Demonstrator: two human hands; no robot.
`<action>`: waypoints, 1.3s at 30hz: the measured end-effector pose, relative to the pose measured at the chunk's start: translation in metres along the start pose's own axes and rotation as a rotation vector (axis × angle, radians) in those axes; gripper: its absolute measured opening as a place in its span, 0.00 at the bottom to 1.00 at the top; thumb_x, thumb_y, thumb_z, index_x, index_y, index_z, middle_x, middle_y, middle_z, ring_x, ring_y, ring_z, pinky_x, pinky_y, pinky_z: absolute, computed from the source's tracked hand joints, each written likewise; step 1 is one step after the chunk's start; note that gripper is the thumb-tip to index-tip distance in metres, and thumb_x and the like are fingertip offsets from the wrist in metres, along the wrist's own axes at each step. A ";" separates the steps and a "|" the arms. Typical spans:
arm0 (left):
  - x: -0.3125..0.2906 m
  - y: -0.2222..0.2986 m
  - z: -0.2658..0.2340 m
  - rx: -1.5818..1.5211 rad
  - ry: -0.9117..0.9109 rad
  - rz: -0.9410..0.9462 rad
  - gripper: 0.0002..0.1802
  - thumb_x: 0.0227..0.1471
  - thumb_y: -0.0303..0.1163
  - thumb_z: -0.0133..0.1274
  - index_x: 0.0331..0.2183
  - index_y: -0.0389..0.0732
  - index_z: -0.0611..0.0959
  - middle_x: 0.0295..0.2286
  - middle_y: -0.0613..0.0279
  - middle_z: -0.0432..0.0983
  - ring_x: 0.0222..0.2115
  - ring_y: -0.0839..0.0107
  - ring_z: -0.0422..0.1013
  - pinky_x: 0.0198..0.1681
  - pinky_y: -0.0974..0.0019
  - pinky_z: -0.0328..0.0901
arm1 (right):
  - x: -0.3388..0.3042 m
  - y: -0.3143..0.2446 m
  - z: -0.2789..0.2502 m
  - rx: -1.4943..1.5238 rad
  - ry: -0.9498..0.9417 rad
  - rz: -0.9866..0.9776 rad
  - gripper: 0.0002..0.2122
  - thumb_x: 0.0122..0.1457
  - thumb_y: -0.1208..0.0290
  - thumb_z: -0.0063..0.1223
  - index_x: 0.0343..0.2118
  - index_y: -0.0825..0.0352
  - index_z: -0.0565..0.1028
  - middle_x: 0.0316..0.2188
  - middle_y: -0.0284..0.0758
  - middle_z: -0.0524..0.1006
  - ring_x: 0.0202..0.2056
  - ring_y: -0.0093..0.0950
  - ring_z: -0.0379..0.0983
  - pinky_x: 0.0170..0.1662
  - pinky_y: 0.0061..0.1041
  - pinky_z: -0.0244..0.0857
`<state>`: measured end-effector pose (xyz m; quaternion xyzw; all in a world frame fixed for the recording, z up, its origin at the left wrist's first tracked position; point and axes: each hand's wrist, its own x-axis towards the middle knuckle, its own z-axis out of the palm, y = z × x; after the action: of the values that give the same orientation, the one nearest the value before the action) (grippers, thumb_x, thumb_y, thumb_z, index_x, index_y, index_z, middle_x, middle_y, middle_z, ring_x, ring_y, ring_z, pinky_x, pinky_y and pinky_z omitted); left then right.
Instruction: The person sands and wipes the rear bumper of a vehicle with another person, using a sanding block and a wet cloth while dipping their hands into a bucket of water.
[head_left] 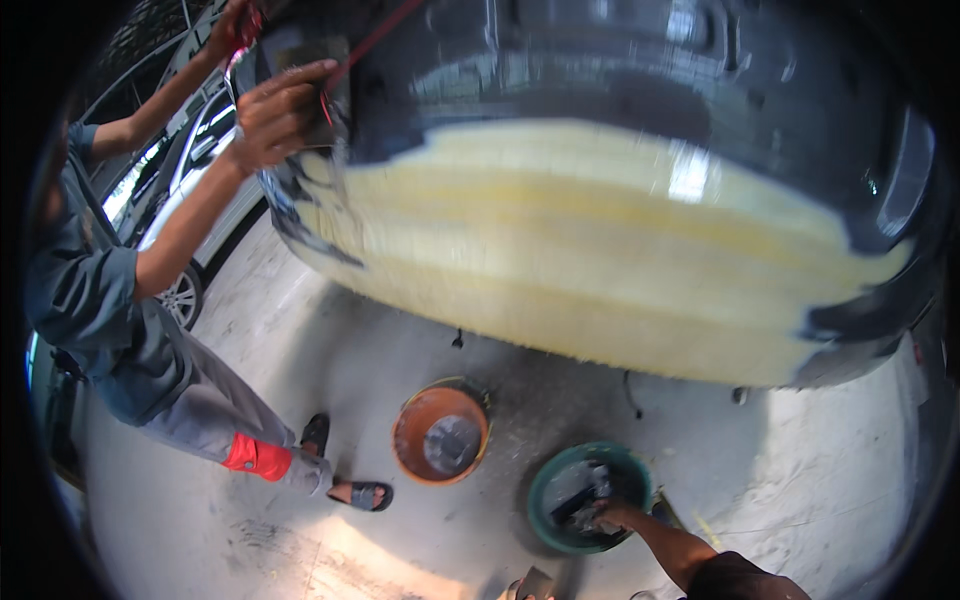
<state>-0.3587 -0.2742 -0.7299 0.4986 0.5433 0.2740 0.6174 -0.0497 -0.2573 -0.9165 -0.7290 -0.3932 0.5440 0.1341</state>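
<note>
My right hand reaches into a green bucket and is closed on a black block-like piece. Beside it in the bucket is a greyish, wet-looking lump; where one ends and the other begins is unclear. Only the fingers of my left hand come in at the lower edge, around a small brown-grey flat piece. Above the buckets spans a dark, glossy vehicle panel with a broad pale-yellow filler patch across its lower part.
At the left a co-worker in a blue-grey shirt holds a dark flat sheet against the panel. A red strip runs near that hand. An orange bucket with cloudy liquid stands on the concrete floor. Behind is a silver car.
</note>
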 end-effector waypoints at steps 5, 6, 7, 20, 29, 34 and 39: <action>-0.019 0.053 0.005 -0.032 -0.010 -0.079 0.28 0.58 0.29 0.40 0.60 0.36 0.61 0.50 0.50 0.68 0.45 0.58 0.70 0.45 0.58 0.69 | -0.229 -0.222 -0.167 0.589 -0.050 -0.173 0.25 0.49 0.74 0.65 0.53 0.59 0.74 0.49 0.31 0.74 0.48 0.24 0.70 0.52 0.24 0.65; -0.023 0.059 0.011 -0.040 -0.035 -0.099 0.28 0.58 0.29 0.40 0.60 0.36 0.60 0.50 0.50 0.68 0.45 0.58 0.70 0.45 0.58 0.69 | -0.271 -0.261 -0.204 0.521 0.016 -0.323 0.24 0.49 0.73 0.65 0.53 0.60 0.74 0.49 0.32 0.73 0.48 0.23 0.70 0.52 0.25 0.65; -0.029 0.065 0.013 -0.042 -0.045 -0.111 0.28 0.58 0.29 0.40 0.60 0.37 0.60 0.51 0.50 0.67 0.45 0.58 0.70 0.45 0.59 0.69 | -0.305 -0.300 -0.236 0.455 0.066 -0.479 0.24 0.50 0.73 0.65 0.52 0.61 0.75 0.50 0.32 0.73 0.48 0.23 0.70 0.53 0.26 0.65; -0.084 0.109 -0.033 -0.100 -0.026 -0.201 0.33 0.58 0.29 0.37 0.64 0.39 0.55 0.53 0.50 0.66 0.45 0.58 0.72 0.43 0.59 0.71 | -0.315 -0.639 -0.395 -1.337 1.482 -1.067 0.22 0.42 0.79 0.57 0.45 0.57 0.79 0.53 0.43 0.69 0.48 0.46 0.68 0.48 0.45 0.65; -0.005 0.333 0.009 -0.434 -0.006 0.085 0.32 0.63 0.34 0.37 0.66 0.40 0.51 0.65 0.56 0.45 0.60 0.62 0.56 0.50 0.60 0.69 | -0.391 -0.561 -0.439 -1.303 1.388 -0.850 0.18 0.41 0.81 0.55 0.38 0.58 0.78 0.49 0.44 0.71 0.42 0.45 0.70 0.44 0.43 0.66; 0.090 0.561 0.061 -0.343 0.217 0.891 0.27 0.66 0.34 0.33 0.63 0.34 0.59 0.63 0.51 0.54 0.62 0.60 0.55 0.61 0.57 0.57 | -0.460 -0.568 -0.424 -1.205 1.064 -0.833 0.18 0.38 0.83 0.57 0.36 0.62 0.77 0.44 0.45 0.72 0.42 0.48 0.71 0.43 0.41 0.69; 0.139 0.681 0.153 -0.054 0.584 1.141 0.35 0.52 0.22 0.47 0.62 0.31 0.58 0.62 0.42 0.51 0.64 0.44 0.45 0.65 0.49 0.46 | -0.575 -0.524 -0.463 -1.712 1.016 -0.998 0.10 0.36 0.76 0.64 0.26 0.65 0.77 0.46 0.47 0.74 0.43 0.45 0.72 0.41 0.41 0.70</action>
<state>-0.0395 0.0401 -0.1764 0.5985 0.3311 0.6976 0.2132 0.0854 -0.2199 -0.0223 -0.4789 -0.7873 -0.3831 -0.0638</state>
